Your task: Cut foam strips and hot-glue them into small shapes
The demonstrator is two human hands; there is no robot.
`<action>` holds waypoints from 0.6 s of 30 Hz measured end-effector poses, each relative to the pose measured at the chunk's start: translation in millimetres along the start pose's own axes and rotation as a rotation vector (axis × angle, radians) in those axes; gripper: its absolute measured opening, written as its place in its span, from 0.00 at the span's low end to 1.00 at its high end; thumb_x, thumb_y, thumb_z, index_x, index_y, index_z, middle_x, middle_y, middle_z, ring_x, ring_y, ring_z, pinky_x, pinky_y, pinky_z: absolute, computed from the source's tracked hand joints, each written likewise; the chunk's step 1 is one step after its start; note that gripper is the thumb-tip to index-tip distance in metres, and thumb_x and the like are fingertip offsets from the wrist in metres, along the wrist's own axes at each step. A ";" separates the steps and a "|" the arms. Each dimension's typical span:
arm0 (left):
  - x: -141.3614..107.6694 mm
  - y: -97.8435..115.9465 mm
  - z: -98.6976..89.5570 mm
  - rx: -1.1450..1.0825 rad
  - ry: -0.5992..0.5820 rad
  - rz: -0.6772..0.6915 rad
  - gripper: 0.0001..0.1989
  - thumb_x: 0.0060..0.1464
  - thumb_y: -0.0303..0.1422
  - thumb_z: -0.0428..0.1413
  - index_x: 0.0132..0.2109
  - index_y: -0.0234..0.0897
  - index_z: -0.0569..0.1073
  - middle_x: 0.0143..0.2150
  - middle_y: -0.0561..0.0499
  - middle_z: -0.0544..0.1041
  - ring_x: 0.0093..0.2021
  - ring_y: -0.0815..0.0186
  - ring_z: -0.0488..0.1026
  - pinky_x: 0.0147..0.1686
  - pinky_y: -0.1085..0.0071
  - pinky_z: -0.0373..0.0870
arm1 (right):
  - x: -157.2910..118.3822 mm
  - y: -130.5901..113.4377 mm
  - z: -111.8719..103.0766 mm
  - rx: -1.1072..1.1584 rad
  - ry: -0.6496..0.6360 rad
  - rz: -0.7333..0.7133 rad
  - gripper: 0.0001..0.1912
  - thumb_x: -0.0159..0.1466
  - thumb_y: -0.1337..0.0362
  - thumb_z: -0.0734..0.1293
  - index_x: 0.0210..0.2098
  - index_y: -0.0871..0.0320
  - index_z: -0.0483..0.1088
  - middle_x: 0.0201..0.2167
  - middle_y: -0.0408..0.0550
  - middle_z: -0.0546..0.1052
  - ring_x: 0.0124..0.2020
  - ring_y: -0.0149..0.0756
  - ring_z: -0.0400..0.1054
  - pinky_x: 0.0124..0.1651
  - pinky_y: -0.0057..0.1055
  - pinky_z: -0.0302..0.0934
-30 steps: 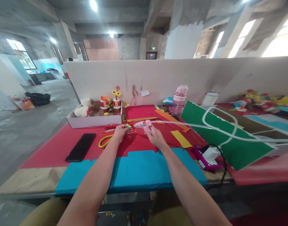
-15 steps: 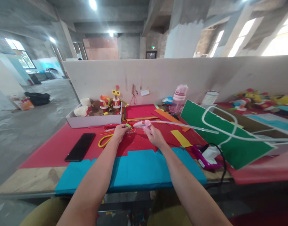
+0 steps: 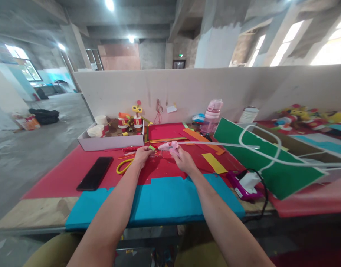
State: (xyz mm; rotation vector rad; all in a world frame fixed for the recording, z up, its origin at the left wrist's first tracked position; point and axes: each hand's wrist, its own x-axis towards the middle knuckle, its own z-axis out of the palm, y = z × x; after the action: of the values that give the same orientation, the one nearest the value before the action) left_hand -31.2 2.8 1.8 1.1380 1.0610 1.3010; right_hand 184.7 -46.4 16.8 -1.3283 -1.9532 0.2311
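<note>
My right hand (image 3: 182,159) is wrapped round the handle of a pink glue gun (image 3: 170,146), whose nozzle points left. A long, clear glue stick (image 3: 215,144) runs out of the gun's back toward the right. Pinched in the fingers of my left hand (image 3: 143,155) is a small green piece (image 3: 151,147), perhaps paper, just left of the nozzle; a gap seems to lie between the two. Yellow-handled scissors (image 3: 123,167) lie partly under my left wrist, their blades hidden. Behind that hand are red bits (image 3: 130,149) I cannot make out.
A black phone (image 3: 95,173) lies at left, below a white box (image 3: 111,142) with paper-cup figures. Yellow (image 3: 214,163) and orange strips (image 3: 199,138) lie at right. Beyond them are a green board (image 3: 259,159), a pink bottle (image 3: 212,115) and a purple power strip (image 3: 244,189). Blue sheeting (image 3: 167,200) covers the front edge.
The glue gun has tilted slightly, and the far end of its glue stick has risen. My left hand with the green piece stays almost still.
</note>
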 end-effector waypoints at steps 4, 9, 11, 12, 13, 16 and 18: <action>0.5 0.1 0.3 0.002 0.001 -0.001 0.11 0.32 0.32 0.66 0.24 0.32 0.72 0.20 0.51 0.74 0.22 0.70 0.71 0.27 0.72 0.68 | -0.3 -1.0 -0.3 0.006 -0.006 -0.011 0.22 0.66 0.56 0.58 0.56 0.59 0.60 0.38 0.55 0.79 0.39 0.44 0.74 0.37 0.30 0.61; -0.5 0.5 0.8 0.001 0.000 0.010 0.12 0.30 0.32 0.66 0.23 0.32 0.72 0.20 0.52 0.74 0.22 0.70 0.70 0.26 0.73 0.67 | -0.2 0.9 0.5 -0.018 0.006 -0.008 0.21 0.66 0.55 0.57 0.54 0.60 0.62 0.39 0.57 0.79 0.40 0.46 0.74 0.38 0.31 0.61; -0.7 0.6 0.8 -0.002 -0.003 0.006 0.12 0.30 0.32 0.66 0.24 0.32 0.72 0.20 0.52 0.74 0.22 0.69 0.71 0.26 0.73 0.67 | -0.1 1.7 0.9 -0.022 0.009 -0.009 0.21 0.66 0.56 0.57 0.54 0.60 0.62 0.39 0.57 0.78 0.40 0.46 0.74 0.38 0.31 0.61; -0.7 0.6 0.7 -0.003 -0.003 0.003 0.12 0.30 0.32 0.66 0.24 0.32 0.72 0.20 0.52 0.74 0.22 0.69 0.71 0.26 0.73 0.67 | 0.0 1.9 1.1 -0.021 0.006 -0.011 0.22 0.66 0.56 0.57 0.55 0.60 0.62 0.39 0.57 0.78 0.40 0.46 0.74 0.37 0.31 0.61; -0.5 0.6 0.6 -0.003 -0.003 0.001 0.13 0.29 0.32 0.66 0.24 0.32 0.72 0.20 0.51 0.74 0.22 0.69 0.71 0.26 0.73 0.67 | 0.0 1.9 1.1 -0.021 0.003 -0.013 0.22 0.66 0.56 0.57 0.55 0.60 0.61 0.39 0.57 0.79 0.39 0.46 0.74 0.37 0.31 0.61; 0.3 0.3 0.2 0.004 -0.004 0.001 0.12 0.30 0.32 0.66 0.24 0.32 0.72 0.20 0.51 0.75 0.22 0.69 0.71 0.26 0.72 0.68 | 0.1 1.4 0.3 -0.023 -0.001 -0.017 0.22 0.66 0.56 0.58 0.55 0.60 0.61 0.38 0.56 0.79 0.39 0.46 0.74 0.37 0.30 0.61; 0.8 0.2 0.1 0.010 -0.006 0.003 0.12 0.30 0.32 0.66 0.24 0.32 0.72 0.21 0.50 0.75 0.22 0.69 0.71 0.26 0.72 0.68 | 0.1 1.1 -0.3 -0.028 0.007 -0.017 0.22 0.66 0.56 0.58 0.55 0.60 0.61 0.39 0.56 0.79 0.39 0.45 0.74 0.37 0.30 0.61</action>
State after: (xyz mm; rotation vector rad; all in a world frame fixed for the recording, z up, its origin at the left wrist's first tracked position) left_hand -31.1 3.6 2.0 1.1503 1.0629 1.2953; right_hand 185.7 -45.9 16.5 -1.3278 -1.9681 0.1912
